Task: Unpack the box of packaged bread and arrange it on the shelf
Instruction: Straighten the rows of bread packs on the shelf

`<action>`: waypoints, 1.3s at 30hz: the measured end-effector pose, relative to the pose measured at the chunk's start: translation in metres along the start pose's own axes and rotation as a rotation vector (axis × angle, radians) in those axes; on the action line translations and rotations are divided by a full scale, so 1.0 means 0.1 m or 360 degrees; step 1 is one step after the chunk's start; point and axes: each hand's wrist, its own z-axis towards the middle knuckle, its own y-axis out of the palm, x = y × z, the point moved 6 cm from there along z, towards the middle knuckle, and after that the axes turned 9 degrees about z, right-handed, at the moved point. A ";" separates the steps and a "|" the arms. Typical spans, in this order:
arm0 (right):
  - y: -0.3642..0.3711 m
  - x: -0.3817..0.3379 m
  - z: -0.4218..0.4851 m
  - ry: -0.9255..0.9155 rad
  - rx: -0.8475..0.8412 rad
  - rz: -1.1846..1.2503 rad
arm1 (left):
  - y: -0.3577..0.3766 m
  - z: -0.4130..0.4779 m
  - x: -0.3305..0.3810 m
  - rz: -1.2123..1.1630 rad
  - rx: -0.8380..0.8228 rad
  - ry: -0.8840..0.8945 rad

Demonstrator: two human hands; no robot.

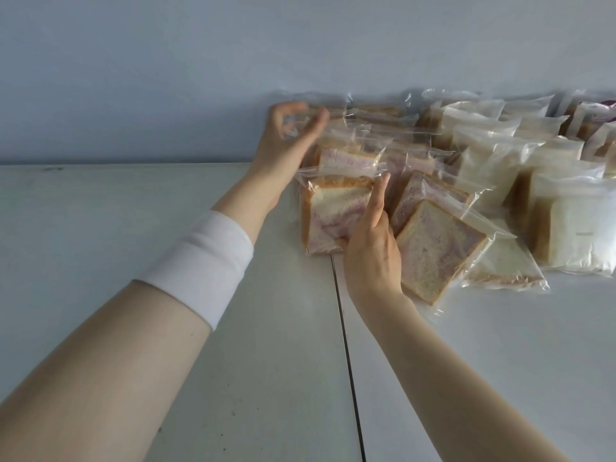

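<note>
Several clear bags of sliced bread stand in rows on a white shelf top (233,328) against a pale wall. Purple-swirl packs fill the left rows, plain white packs (573,228) the right. My right hand (371,241) grips the front swirl pack (328,215) by its right edge, thumb at its lower corner, holding it upright. My left hand (288,135) is blurred, fingers curled on the plastic top of a back-row pack (333,111). Beside my right hand another swirl pack (436,248) leans tilted.
A dark seam (343,328) runs front to back across the shelf top under my right hand. My left forearm wears a white wristband (200,261). A dark purple item (608,103) shows at the far right back.
</note>
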 end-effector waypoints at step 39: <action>0.07 0.03 0.25 0.0168 -0.0436 0.0178 | 0.10 -0.37 0.02 0.1638 -0.0178 0.0974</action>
